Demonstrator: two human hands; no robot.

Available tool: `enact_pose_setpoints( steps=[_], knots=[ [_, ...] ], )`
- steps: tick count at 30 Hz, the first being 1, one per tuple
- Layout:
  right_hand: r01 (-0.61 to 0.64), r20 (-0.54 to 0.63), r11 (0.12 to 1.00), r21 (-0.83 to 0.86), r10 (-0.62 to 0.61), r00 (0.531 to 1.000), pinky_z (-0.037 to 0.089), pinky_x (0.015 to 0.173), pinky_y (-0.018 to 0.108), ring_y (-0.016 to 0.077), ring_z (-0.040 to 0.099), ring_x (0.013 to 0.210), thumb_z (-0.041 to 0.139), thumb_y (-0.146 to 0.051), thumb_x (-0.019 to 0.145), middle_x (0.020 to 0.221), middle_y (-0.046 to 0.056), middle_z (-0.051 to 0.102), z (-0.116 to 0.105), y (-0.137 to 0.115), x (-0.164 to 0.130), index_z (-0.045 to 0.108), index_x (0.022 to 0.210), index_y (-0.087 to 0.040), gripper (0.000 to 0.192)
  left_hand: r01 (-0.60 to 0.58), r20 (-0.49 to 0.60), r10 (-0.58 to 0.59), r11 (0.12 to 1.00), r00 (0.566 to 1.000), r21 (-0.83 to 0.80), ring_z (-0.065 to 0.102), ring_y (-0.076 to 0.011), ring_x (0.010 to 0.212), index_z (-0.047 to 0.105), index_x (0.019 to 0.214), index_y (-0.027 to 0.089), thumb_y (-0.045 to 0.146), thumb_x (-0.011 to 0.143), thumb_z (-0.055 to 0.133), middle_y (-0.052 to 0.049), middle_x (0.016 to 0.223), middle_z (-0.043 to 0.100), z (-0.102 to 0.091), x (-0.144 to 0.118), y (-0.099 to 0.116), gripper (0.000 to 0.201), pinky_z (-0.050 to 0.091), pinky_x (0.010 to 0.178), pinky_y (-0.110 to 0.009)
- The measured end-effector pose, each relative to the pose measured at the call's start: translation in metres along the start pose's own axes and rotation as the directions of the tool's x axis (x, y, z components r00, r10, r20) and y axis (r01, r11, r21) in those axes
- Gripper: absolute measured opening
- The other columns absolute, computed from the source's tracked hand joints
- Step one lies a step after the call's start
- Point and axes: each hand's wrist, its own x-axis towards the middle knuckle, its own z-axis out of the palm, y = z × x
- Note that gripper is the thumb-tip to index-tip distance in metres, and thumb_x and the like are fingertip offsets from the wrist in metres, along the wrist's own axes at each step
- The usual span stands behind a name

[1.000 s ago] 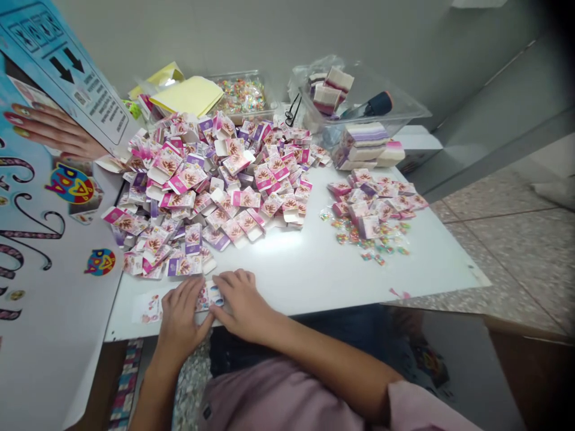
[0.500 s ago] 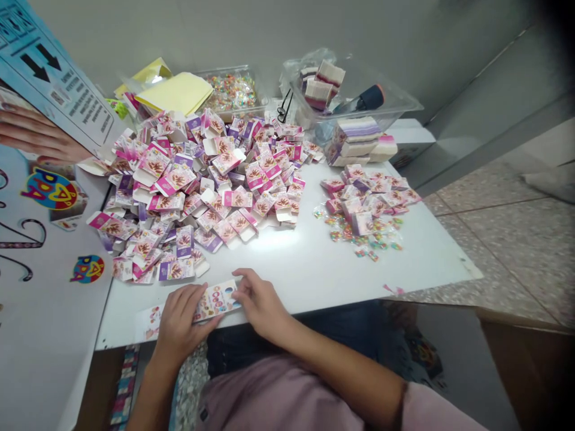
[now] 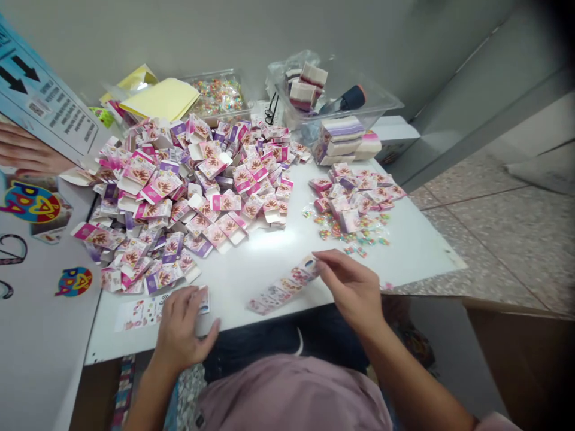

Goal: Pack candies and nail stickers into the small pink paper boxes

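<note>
My right hand (image 3: 350,286) pinches one end of a long printed sticker strip (image 3: 283,287) and holds it just above the white table (image 3: 417,251). My left hand (image 3: 182,323) lies flat near the table's front edge, pressing on another printed strip (image 3: 144,311). Behind both hands spreads a big heap of small pink and purple folded boxes (image 3: 188,185). A smaller pile of the same boxes (image 3: 354,194) with little colourful packets lies to the right.
At the back stand a clear tub (image 3: 341,105) with stacked flat boxes and a dark tool, a clear tray of colourful bits (image 3: 220,96) and yellow sheets (image 3: 157,99). A printed poster (image 3: 31,197) leans at the left. Tiled floor (image 3: 507,233) lies to the right.
My right hand has pulled a sticker strip away to the right and lifted it. My left hand stayed at the front edge on the other strip. The camera view shifted slightly.
</note>
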Motion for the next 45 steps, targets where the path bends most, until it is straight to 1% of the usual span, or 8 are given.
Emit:
enact_pose_setpoints(
  steps=[4, 10, 15, 21, 28, 33, 40, 45],
  knots=[
    [0.01, -0.06, 0.997, 0.077, -0.005, 0.998, 0.054, 0.062, 0.023, 0.0141, 0.066, 0.076, 0.066, -0.015, 0.087, 0.085, 0.002, 0.07, -0.009, -0.012, 0.004, 0.074, 0.095, -0.025, 0.015, 0.17, 0.013, -0.183, 0.882, 0.983, -0.439, 0.049, -0.0342, 0.123, 0.04, 0.139, 0.017, 0.03, 0.08, 0.066, -0.02, 0.132, 0.049, 0.021, 0.027, 0.067, 0.066, 0.042, 0.101, -0.053],
    [0.201, -0.125, 0.979, -0.041, -0.205, 0.971, 0.057, 0.07, 0.032, 0.0193, 0.068, 0.086, 0.061, -0.008, 0.088, 0.093, 0.005, 0.071, -0.017, -0.03, -0.002, 0.071, 0.103, -0.026, 0.026, 0.621, 0.593, -0.228, 0.078, 0.773, -0.78, 0.062, -0.0177, 0.062, 0.067, 0.09, 0.016, 0.048, 0.087, 0.06, -0.004, 0.071, 0.066, 0.052, 0.101, 0.139, 0.033, 0.047, 0.058, -0.028],
    [0.486, 0.363, 0.867, -0.11, -0.42, 0.832, 0.055, 0.085, 0.044, 0.0238, 0.066, 0.098, 0.054, 0.0, 0.085, 0.103, 0.01, 0.07, -0.032, -0.037, -0.013, 0.058, 0.129, -0.025, 0.05, 0.523, 0.614, -0.189, -0.37, 0.767, -0.768, 0.054, -0.0135, 0.055, 0.06, 0.072, 0.016, 0.065, 0.081, 0.057, -0.001, 0.062, 0.061, 0.053, 0.132, 0.146, 0.05, 0.042, 0.055, -0.025],
    [0.377, 0.118, 0.917, -0.132, -0.363, 0.924, 0.054, 0.087, 0.046, 0.0257, 0.064, 0.099, 0.062, -0.012, 0.083, 0.105, 0.011, 0.067, -0.01, -0.02, -0.039, 0.057, 0.126, -0.023, 0.045, 0.576, 0.569, -0.387, -0.111, 0.725, -0.81, 0.047, -0.0107, 0.055, 0.055, 0.073, 0.019, 0.056, 0.082, 0.064, 0.004, 0.06, 0.052, 0.051, 0.13, 0.155, 0.039, 0.041, 0.056, -0.023],
    [-0.427, 0.144, 0.878, 0.218, 0.404, 0.904, 0.053, 0.046, 0.027, 0.0156, 0.063, 0.05, 0.052, -0.04, 0.095, 0.073, 0.004, 0.068, 0.011, 0.004, -0.053, 0.065, 0.105, -0.018, 0.027, 0.515, 0.49, -0.291, 0.01, 0.821, -0.857, 0.051, -0.0133, 0.068, 0.05, 0.071, 0.02, 0.052, 0.089, 0.054, -0.003, 0.093, 0.046, 0.04, 0.121, 0.16, 0.037, 0.04, 0.045, -0.023],
    [-0.346, 0.058, 0.863, 0.368, 0.351, 0.935, 0.057, 0.085, 0.033, 0.0216, 0.068, 0.099, 0.067, -0.033, 0.083, 0.109, 0.007, 0.07, 0.013, 0.004, -0.05, 0.062, 0.112, -0.022, 0.032, 0.533, 0.481, -0.268, 0.175, 0.835, -0.828, 0.052, -0.013, 0.074, 0.051, 0.072, 0.019, 0.037, 0.087, 0.062, -0.003, 0.092, 0.052, 0.057, 0.122, 0.157, 0.026, 0.046, 0.064, -0.024],
    [-0.47, 0.134, 0.839, 0.274, 0.451, 0.883, 0.033, 0.034, 0.02, 0.0092, 0.04, 0.031, 0.059, -0.042, 0.089, 0.04, -0.008, 0.046, 0.008, 0.016, -0.051, 0.064, 0.096, -0.016, 0.028, 0.478, 0.401, -0.329, 0.2, 0.855, -0.855, 0.055, -0.0154, 0.08, 0.048, 0.065, 0.019, 0.041, 0.092, 0.054, -0.004, 0.092, 0.053, 0.056, 0.123, 0.164, 0.035, 0.046, 0.074, -0.028],
    [-0.481, 0.237, 0.747, 0.46, 0.418, 0.877, 0.056, 0.057, 0.03, 0.0169, 0.066, 0.057, 0.065, -0.047, 0.085, 0.072, 0.003, 0.07, -0.002, 0.013, -0.046, 0.063, 0.107, -0.019, 0.035, 0.523, 0.446, -0.324, 0.21, 0.835, -0.826, 0.056, -0.0142, 0.08, 0.053, 0.084, 0.021, 0.042, 0.091, 0.056, -0.006, 0.11, 0.05, 0.059, 0.121, 0.164, 0.022, 0.048, 0.07, -0.027]
  ],
)
